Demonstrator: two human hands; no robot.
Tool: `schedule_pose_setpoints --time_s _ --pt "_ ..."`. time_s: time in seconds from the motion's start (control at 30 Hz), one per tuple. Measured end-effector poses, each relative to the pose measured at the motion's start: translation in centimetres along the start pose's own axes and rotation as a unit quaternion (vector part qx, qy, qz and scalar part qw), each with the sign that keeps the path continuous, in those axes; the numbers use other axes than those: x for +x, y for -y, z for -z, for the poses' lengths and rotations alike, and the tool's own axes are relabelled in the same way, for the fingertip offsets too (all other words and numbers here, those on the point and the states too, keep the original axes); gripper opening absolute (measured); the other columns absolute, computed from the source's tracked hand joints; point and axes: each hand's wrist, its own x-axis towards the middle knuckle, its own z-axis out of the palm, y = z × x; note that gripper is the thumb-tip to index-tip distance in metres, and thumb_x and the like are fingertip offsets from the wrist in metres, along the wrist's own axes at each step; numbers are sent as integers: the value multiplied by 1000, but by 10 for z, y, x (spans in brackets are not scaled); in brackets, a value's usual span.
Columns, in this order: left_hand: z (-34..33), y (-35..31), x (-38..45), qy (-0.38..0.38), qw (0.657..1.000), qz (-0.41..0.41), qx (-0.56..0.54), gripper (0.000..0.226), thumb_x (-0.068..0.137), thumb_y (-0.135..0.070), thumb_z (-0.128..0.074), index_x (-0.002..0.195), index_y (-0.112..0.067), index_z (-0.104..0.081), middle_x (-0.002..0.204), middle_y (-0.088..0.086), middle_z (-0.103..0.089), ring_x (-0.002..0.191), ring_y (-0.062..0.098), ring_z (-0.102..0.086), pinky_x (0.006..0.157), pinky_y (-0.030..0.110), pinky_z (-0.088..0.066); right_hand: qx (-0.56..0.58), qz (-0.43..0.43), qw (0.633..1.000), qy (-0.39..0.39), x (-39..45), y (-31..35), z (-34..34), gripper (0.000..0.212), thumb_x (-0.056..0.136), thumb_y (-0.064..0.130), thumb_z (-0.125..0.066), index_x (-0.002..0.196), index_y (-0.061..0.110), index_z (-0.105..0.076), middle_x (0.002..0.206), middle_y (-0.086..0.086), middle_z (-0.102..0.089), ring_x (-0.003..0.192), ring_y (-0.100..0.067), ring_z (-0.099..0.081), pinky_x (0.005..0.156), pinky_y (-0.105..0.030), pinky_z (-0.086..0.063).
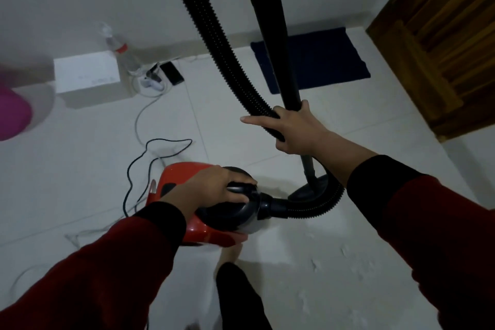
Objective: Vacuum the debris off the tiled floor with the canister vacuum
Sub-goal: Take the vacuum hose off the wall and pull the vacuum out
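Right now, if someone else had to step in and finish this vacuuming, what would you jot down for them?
Left hand: gripping the black handle on the red vacuum.
Right hand: closed around the black tube and the ribbed hose together, forefinger sticking out.
Floor nozzle sits on the tiles just right of the vacuum; its black cord trails off to the left.
Done: cannot tell.
Left: white scraps lie on the tiles at lower right.

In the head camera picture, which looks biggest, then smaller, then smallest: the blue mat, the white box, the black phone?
1. Dark blue rectangular floor mat
2. White rectangular box
3. Black flat phone

All lie about equally far away, so the order seems reliable.
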Motion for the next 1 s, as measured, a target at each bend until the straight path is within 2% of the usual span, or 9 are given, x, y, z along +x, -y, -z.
schedule_pose_setpoints --time_s 0.17,0.27,0.43,0.6,0.77,0.87,1.0 --pt "-89 36 -43 -50 999 4 17 48 81 -51 -63 128 -48 -52 120 -13 -65 104 10 -60 87 24 -46 -24 17 999 21 -34 78 -44 86 85 20 -55 144 59 -7 92 4 -36 78 -18 -46 87 -44 -33" --pt "-142 65 -54 -91 996 10 18 47 82 -50 -63 128 -49 -52 119 -14 -66 103 9 -60 78 19 -40 -39 49 998 24 -37 118 -88 86 84 19 -56 144 58 -8 93 4 -34 79 -17 -44 86 -43 -34" --pt "-220 130 -36 -152 988 26 -2 48 83 -49 -62 129 -45 -53 115 -10 -68 100 10 -61 74 16 -35 -55 84 995 21 -11 148 -176 85 86 22 -56 144 59 -5 96 5 -40 82 -15 -44 89 -44 -35" --pt "-286 201 -4 -188 981 30 -31 49 80 -49 -66 128 -43 -56 114 -9 -69 99 9 -62 80 18 -42 -63 94 993 22 18 165 -256 86 83 48 -66 144 59 -6 112 -1 -52 96 -20 -53 94 -46 -32" --pt "-325 248 23 -244 969 35 6 50 81 -53 -62 129 -47 -52 105 -6 -70 90 9 -61 72 20 -40 -114 117 986 -27 40 185 -307 92 73 63 -65 144 59 -6 107 -1 -53 92 -19 -52 96 -46 -34" --pt "-339 271 33 -276 960 31 20 50 82 -53 -60 131 -45 -51 108 -7 -69 85 5 -57 72 20 -40 -146 136 978 -65 55 198 -329 93 71 66 -64 143 60 -6 103 2 -51 86 -15 -47 94 -45 -34" --pt "-356 293 43 -327 944 28 26 48 82 -54 -61 128 -44 -54 118 -11 -68 101 12 -62 78 22 -41 -173 144 970 -96 68 210 -355 92 70 68 -64 143 60 -9 93 6 -39 81 -12 -37 92 -42 -32"
